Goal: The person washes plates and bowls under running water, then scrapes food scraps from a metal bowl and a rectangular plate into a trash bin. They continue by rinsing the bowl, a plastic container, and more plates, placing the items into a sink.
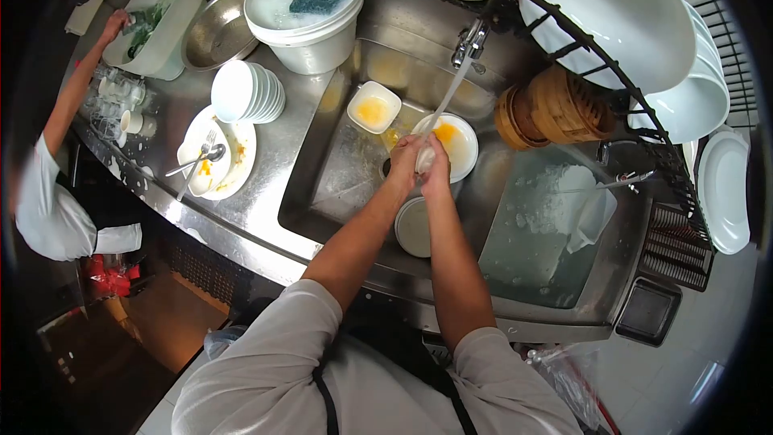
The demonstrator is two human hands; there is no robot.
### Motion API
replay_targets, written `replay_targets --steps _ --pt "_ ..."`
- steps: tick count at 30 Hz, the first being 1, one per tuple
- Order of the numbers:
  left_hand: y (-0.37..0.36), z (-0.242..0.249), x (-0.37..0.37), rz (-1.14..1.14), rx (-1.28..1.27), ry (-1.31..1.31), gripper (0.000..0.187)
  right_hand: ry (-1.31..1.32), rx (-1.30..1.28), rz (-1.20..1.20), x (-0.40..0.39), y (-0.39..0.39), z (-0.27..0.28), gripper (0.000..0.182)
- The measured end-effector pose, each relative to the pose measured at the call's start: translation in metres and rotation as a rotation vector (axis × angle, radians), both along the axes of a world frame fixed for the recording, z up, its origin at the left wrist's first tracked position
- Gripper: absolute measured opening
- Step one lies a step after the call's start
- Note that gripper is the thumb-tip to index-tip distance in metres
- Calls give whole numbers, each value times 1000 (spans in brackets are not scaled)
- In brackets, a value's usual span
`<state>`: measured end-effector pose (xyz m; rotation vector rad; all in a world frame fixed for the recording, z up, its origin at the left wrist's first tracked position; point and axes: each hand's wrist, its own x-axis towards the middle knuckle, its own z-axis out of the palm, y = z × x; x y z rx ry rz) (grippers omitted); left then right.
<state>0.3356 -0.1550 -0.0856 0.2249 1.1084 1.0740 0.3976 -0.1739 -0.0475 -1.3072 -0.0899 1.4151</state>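
Observation:
Both of my hands are together over the left sink basin (322,181), under a running stream of water (452,95) from the tap (470,42). My left hand (403,158) and my right hand (436,167) are closed around a small whitish thing (424,161), mostly hidden by fingers and water. Just behind them lies a white plate (463,153) with orange residue. A square white bowl (375,107), its inside stained yellow, sits to the left. Below my hands a round pale dish (413,229) rests partly behind my right forearm.
Water fills the right basin (531,234), where a white pitcher (593,217) lies. Bamboo steamers (555,109) and a rack of white bowls (612,16) stand at right. Left are stacked dishes (245,93), dirty plates (241,165), a sudsy bucket (302,44) and another person's hand (119,21).

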Motion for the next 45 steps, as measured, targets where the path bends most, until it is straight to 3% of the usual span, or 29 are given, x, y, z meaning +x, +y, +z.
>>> replay_targets --steps 1,4,6,9,10,12,16,19,20,21,24,25,28,29,31,32,33,34,36,37,39,41,42,44,45 --pt "-1 3 -3 5 -20 -112 25 128 28 -70 1 2 -7 39" --pt "0 11 -19 64 -87 -363 22 166 46 7 5 4 -35 35" --pt "-1 18 -27 173 -134 -431 21 50 73 2 -6 5 -30 25" --pt "-4 15 -24 76 -22 -190 16 -120 53 139 -13 0 -18 23" --pt "-5 12 -20 43 23 -90 14 -28 63 57 -13 0 -14 24" --pt "-4 27 -16 45 22 -143 13 151 84 -109 -7 0 -12 25" --pt "12 11 -11 18 56 -369 15 330 72 -114 19 -3 7 28" --pt "13 51 3 -80 255 228 16 348 36 -42 18 3 19 33" --pt "19 29 6 -135 407 305 17 364 106 61 20 5 10 35" --pt "16 52 2 -227 428 685 19 398 117 36 17 7 14 35" --pt "5 114 -35 -474 651 1030 20 442 136 27 -3 11 17 35" --pt "1 128 -50 -382 745 1041 20 448 141 39 -11 17 16 35" --pt "-19 148 -125 -167 908 1164 20 335 6 255 -45 42 29 32" --pt "-28 152 -158 -150 905 1247 21 124 27 358 -63 47 66 32" --pt "-51 165 -223 -70 871 1419 23 -227 301 253 -109 77 125 27" --pt "-65 176 -257 -10 839 1505 25 -457 580 178 -131 94 154 26" --pt "-72 178 -292 62 824 1621 25 -730 708 224 -145 108 190 28" --pt "-77 178 -326 137 806 1733 25 -825 759 251 -160 121 218 28" --pt "-82 183 -391 119 670 2007 26 -1315 861 215 -185 164 246 35" --pt "-81 185 -414 84 645 2097 25 -1512 851 234 -195 180 255 39" --pt "-74 188 -450 6 604 2273 24 -1660 690 485 -209 207 257 45" --pt "-65 180 -474 -382 528 2263 23 -1725 550 687 -214 226 247 56" --pt "-60 173 -484 -575 486 2242 22 -1714 538 687 -220 226 245 56" --pt "-49 157 -497 -660 526 2316 19 -1695 504 690 -225 220 240 56" --pt "-47 150 -500 -705 544 2347 18 -1676 644 588 -224 213 238 52"
